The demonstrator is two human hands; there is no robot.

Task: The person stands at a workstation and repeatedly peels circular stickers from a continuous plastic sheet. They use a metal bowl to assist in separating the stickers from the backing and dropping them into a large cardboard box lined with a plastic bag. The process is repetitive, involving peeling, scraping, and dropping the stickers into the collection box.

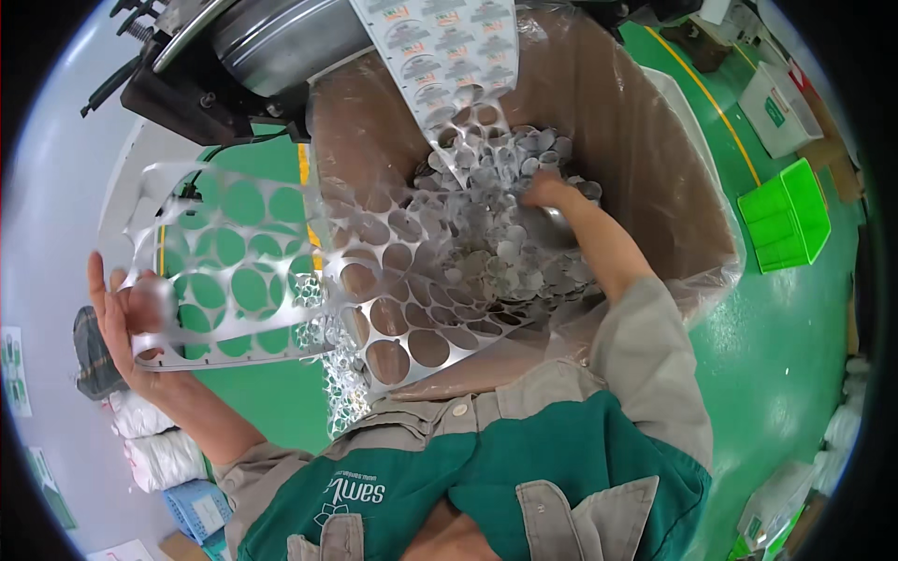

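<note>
A glossy green floor is spreading well to the right of the right fingers and catching pale light. On that same side, a yellow line is curving past a white bin and a bright green crate. Left of the left fingers, a pale wall is bearing a posted sheet; below them, white bundles are lying beside a blue package.

Punched sheet: gleaming silver, smooth and thin, like foil
Discs: reflecting dully, looking foil-like and smooth
Printed strip: showing a smooth, satiny face
Box liner: glistening as thin, wrinkled clear plastic
Drum: shining as smooth, polished metal
Shirt: looking like matt woven cloth
Floor: gleaming, smooth, glossy
Crate: looking like hard plastic
</note>
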